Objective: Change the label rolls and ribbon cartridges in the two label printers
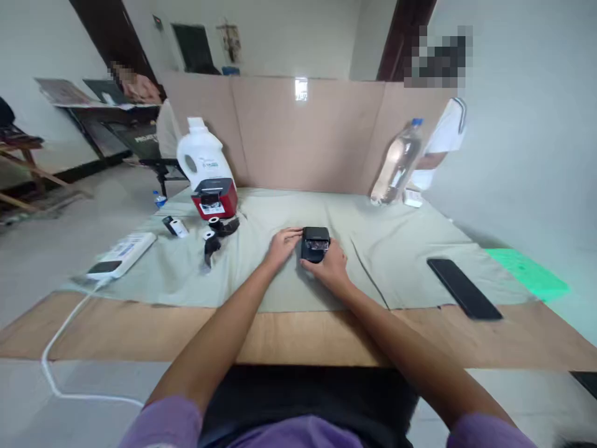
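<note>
Both hands meet at a small black device (315, 243) that sits on the pale cloth (401, 249) near the middle of the desk (140, 336). The left hand (281, 246) touches its left side with curled fingers; the right hand (332, 266) cups its right and near side, fingers wrapped against it. To the left lie a red and black box-shaped device (215, 198), a white jug (201, 155) just behind it, small black and white rolls (215, 231), and a white power strip (122, 254) with its cable trailing off the desk. A clear plastic bottle (397, 165) leans by the cardboard screen (298, 134). A dark phone (464, 288) lies well to the right.
</note>
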Available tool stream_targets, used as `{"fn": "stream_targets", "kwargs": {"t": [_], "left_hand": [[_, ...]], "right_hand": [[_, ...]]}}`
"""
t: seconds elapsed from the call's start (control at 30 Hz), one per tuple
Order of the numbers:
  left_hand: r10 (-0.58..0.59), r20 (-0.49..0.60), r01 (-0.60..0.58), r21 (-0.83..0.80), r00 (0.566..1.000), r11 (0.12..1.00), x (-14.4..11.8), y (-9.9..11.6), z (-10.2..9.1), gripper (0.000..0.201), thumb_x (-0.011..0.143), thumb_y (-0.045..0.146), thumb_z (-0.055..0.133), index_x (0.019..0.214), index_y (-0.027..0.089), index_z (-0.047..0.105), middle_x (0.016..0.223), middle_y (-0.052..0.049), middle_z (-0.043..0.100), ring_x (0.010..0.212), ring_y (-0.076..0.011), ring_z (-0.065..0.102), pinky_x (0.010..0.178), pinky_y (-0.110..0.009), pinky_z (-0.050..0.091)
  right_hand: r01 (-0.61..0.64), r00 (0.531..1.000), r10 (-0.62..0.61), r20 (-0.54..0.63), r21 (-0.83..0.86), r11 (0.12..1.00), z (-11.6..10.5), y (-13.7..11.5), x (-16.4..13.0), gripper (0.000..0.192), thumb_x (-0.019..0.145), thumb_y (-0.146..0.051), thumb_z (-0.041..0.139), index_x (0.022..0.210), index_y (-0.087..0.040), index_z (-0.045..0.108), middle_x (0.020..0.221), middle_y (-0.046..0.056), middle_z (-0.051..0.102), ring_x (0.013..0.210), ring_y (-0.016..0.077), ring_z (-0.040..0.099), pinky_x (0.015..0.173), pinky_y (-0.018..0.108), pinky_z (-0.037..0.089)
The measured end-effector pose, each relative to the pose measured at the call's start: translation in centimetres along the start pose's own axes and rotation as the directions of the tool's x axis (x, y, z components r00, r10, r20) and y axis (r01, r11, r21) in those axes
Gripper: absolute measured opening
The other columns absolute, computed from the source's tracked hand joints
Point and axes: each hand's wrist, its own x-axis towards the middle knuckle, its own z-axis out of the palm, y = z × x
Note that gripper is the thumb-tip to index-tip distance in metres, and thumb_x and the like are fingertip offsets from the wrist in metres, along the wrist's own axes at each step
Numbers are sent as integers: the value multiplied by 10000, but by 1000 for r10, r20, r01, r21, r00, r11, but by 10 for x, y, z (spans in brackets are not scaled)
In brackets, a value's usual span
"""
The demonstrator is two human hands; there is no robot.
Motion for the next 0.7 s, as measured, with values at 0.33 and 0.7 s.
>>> {"fn": "stream_targets", "kwargs": {"t": [0.33,0.7], "left_hand": [[-276,64,245,308,959,919,7,21,18,469,1046,398,346,1399,280,631,1496,-51,584,1446,-283,471,1244,-539,255],[-41,336,-148,519,941,842,47,63,3,240,866,213,608,1021,263,784,1105,-23,783,1070,-222,691,1036,-365,463]], "right_hand": [[-29,999,29,17,-28,999,-1,-1,1,862,634,-547,772,1360,-183,482,1330,193,619,1262,409,565,1050,548,400],[-36,999,37,25,-45,998,1,1,3,929,632,-566,764,1402,-157,442,1366,210,600,1294,416,547,1071,544,375]]}}
